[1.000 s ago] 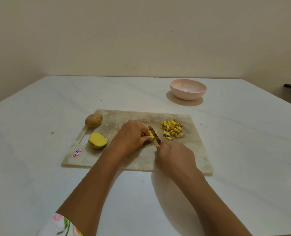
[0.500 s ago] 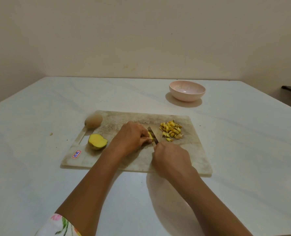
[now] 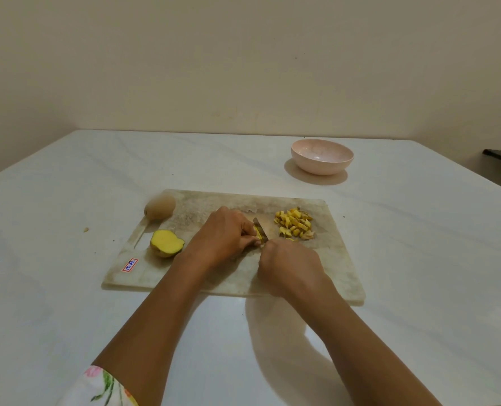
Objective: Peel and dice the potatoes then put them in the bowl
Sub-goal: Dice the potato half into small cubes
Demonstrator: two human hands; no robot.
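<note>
Crumb: small brown speck point(image 3: 86, 229) on the white table point(image 3: 67, 303), left of the board.
Cutting board: pale worn slab point(image 3: 331, 268) with a red-and-blue sticker point(image 3: 130, 264) at its near-left corner.
Whole potato: unpeeled point(image 3: 159, 206), on the board's far-left corner.
Half potato: cut face up, yellow point(image 3: 166, 243), near-left area of the board.
Left hand: point(image 3: 221, 237) fingers curled down, pinning 1 small yellow potato piece point(image 3: 257, 232) on the board.
Knife: blade point(image 3: 260, 228) against that piece.
Right hand: point(image 3: 290, 266) clenched around the knife handle, which is hidden.
Diced potato: heap of cubes point(image 3: 293, 223) on the board's far right.
Bowl: pink point(image 3: 322, 156), beyond the board, nothing visible inside.
</note>
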